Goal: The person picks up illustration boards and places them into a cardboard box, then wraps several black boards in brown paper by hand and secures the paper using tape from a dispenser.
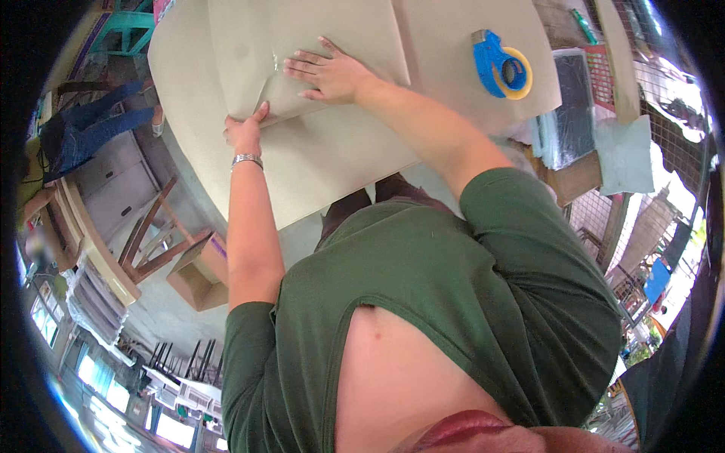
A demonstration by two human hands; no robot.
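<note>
A large tan sheet [302, 162], kraft paper or thin cardboard, covers the work surface in front of me, with folded layers and creases. My right hand [330, 78] lies flat on the upper layer, its fingers spread. Just past those fingertips is a small shiny patch [276, 62] that looks like clear tape. My left hand [243, 133], with a metal band at the wrist, closes on the edge of the folded layer, thumb on top and the other fingers curled, partly hidden. To the right, a blue tape dispenser [489, 66] with a yellowish tape roll rests on the sheet.
At the right stand plastic-wrapped dark flat goods [568, 106] and a red basket [599, 75]. On the floor at left is an open cardboard box [198, 275] near a wooden frame [155, 234]. Another person in blue jeans [102, 121] is at the far left, near a green stool [124, 30].
</note>
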